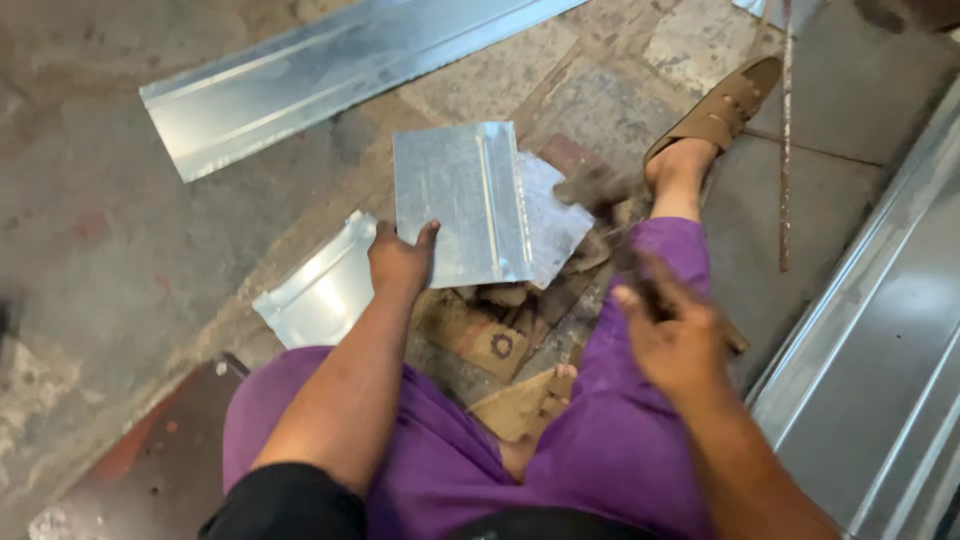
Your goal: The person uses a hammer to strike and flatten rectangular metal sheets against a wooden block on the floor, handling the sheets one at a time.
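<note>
on the floor (120, 250) before the knees, the left hand (400, 262) pinches a sheet (455, 200) by its near edge; the right hand (672, 335), blurred, is closed round a hammer (600, 190) above it.

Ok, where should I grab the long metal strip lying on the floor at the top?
Probably the near cut end of the long metal strip, coming from the left side. That end lies free on the bare floor, with flat faces either side of the raised fold. The far end runs out of view.
</note>
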